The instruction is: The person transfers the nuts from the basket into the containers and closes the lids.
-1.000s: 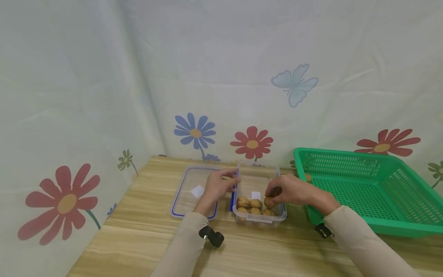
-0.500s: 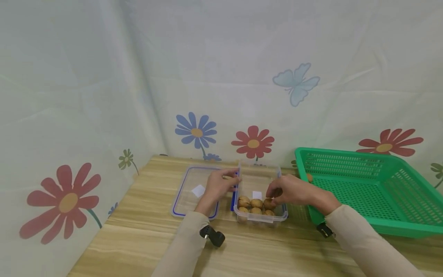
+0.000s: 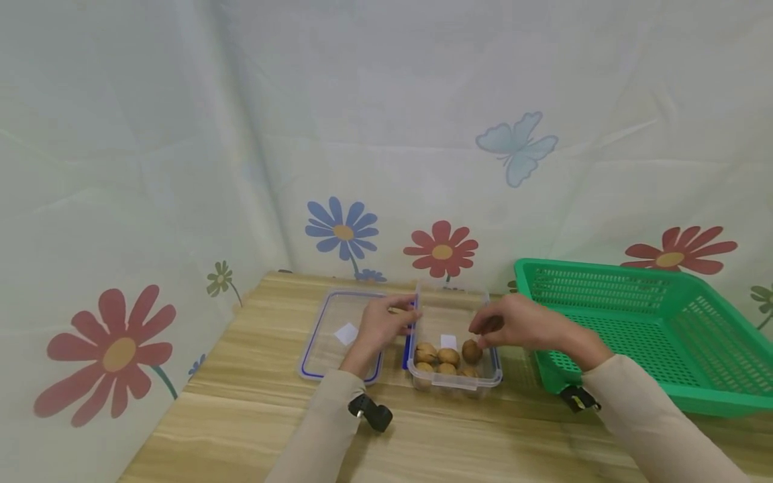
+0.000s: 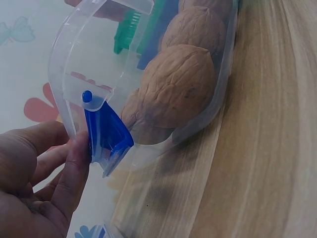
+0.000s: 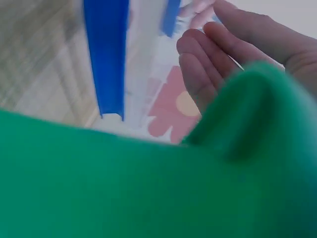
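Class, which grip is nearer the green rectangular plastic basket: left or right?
Right: the right grip is beside the green basket, at its left end; the left grip holds the left wall of the clear rectangular plastic box, which lies between it and the basket.

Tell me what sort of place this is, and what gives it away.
Probably a small indoor work corner, though the room beyond is out of view. A wood-grain table stands before a flower-printed sheet, with a clear box of walnuts on it.

Brown walnuts [image 3: 448, 357]; green basket [image 3: 640, 343]; flower-patterned white backdrop [image 3: 374, 121]
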### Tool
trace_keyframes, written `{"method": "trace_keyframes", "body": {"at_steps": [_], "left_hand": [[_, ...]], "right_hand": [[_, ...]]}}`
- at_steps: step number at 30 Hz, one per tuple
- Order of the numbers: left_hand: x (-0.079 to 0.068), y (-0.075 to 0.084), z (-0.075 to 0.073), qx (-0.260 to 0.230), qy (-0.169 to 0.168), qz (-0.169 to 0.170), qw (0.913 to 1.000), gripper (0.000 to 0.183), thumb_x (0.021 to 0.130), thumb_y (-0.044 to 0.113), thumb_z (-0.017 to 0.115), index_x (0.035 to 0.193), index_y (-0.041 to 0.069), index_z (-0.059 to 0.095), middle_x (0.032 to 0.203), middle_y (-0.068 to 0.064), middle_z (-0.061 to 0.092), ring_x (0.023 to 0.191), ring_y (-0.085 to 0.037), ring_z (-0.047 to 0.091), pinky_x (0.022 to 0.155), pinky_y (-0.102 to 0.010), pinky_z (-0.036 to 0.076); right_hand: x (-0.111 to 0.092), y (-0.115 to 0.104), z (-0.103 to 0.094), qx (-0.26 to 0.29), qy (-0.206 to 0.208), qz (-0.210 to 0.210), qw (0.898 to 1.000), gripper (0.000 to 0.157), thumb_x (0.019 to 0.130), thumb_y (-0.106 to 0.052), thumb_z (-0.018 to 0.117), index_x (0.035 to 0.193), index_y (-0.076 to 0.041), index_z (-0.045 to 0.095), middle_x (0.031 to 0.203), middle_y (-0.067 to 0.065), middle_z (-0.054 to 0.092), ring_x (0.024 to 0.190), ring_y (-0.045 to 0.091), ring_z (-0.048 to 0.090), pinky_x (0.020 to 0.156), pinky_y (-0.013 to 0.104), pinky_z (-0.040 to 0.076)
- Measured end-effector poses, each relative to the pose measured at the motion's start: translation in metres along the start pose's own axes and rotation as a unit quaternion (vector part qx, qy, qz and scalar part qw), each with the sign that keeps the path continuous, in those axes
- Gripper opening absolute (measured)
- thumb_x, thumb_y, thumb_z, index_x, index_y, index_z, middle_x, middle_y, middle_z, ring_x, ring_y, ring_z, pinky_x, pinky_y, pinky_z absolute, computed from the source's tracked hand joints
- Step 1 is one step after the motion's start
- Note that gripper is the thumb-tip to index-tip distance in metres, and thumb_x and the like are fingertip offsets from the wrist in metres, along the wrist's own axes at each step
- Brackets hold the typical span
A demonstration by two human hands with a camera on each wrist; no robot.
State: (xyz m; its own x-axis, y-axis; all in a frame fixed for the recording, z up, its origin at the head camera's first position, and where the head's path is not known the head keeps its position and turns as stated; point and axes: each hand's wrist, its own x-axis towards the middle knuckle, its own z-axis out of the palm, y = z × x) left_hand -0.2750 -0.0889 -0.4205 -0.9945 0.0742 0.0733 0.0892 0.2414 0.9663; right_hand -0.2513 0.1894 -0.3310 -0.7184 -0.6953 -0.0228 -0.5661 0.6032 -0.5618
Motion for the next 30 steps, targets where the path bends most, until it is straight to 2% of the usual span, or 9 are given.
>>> {"method": "trace_keyframes", "body": {"at_steps": [6,11,15,21,26,30], "left_hand": [[0.000,0.000,-0.001,-0.002,-0.001,0.006,1.0000,0.041,0.097,0.012,0.079,0.137,0.005,0.071,0.112,-0.011,0.071,0.080,-0.023,0.076,0.073,-0.031,0.067],[-0.001,0.000,-0.001,-0.004,-0.001,0.007,1.0000,0.042,0.097,0.013,0.079,0.138,0.005,0.071,0.113,-0.012,0.071,0.080,-0.023,0.076,0.074,-0.032,0.067],[0.000,-0.001,0.000,-0.003,-0.002,0.002,1.0000,0.042,0.098,0.013,0.079,0.138,0.005,0.071,0.113,-0.011,0.071,0.080,-0.022,0.076,0.074,-0.031,0.067],[0.000,-0.002,0.000,-0.001,0.000,0.001,1.0000,0.041,0.098,0.014,0.079,0.138,0.006,0.071,0.112,-0.011,0.071,0.079,-0.021,0.076,0.073,-0.031,0.067],[0.001,-0.003,0.000,0.002,0.002,0.006,1.0000,0.041,0.098,0.013,0.079,0.137,0.005,0.071,0.111,-0.011,0.071,0.078,-0.021,0.076,0.073,-0.031,0.067],[0.001,-0.003,0.000,0.001,0.003,0.006,1.0000,0.041,0.098,0.013,0.079,0.137,0.005,0.072,0.111,-0.011,0.071,0.078,-0.021,0.076,0.073,-0.031,0.067]], "right_hand": [[-0.008,-0.011,-0.013,-0.017,0.021,0.006,1.000,0.022,0.094,-0.016,0.083,0.115,-0.011,0.080,0.104,-0.006,0.076,0.093,0.010,0.072,0.082,0.030,0.064],[-0.015,-0.019,-0.024,-0.015,0.040,0.016,0.999,0.022,0.096,-0.018,0.082,0.117,-0.012,0.079,0.107,-0.005,0.076,0.096,0.013,0.073,0.084,0.035,0.065],[-0.022,-0.024,-0.033,-0.020,0.058,0.023,0.998,0.022,0.096,-0.018,0.082,0.117,-0.014,0.080,0.108,-0.004,0.076,0.094,0.013,0.072,0.082,0.035,0.065],[-0.030,-0.021,-0.045,-0.025,0.079,0.030,0.996,0.023,0.096,-0.020,0.082,0.118,-0.014,0.080,0.111,-0.002,0.075,0.095,0.014,0.071,0.081,0.033,0.064],[-0.035,-0.014,-0.055,0.007,0.081,0.046,0.996,0.025,0.099,-0.020,0.079,0.122,-0.011,0.077,0.117,0.003,0.075,0.097,0.020,0.073,0.077,0.034,0.064],[-0.038,-0.006,-0.061,0.023,0.084,0.046,0.995,0.029,0.101,-0.021,0.077,0.126,-0.007,0.075,0.121,0.004,0.075,0.098,0.021,0.074,0.086,0.039,0.062]]}}
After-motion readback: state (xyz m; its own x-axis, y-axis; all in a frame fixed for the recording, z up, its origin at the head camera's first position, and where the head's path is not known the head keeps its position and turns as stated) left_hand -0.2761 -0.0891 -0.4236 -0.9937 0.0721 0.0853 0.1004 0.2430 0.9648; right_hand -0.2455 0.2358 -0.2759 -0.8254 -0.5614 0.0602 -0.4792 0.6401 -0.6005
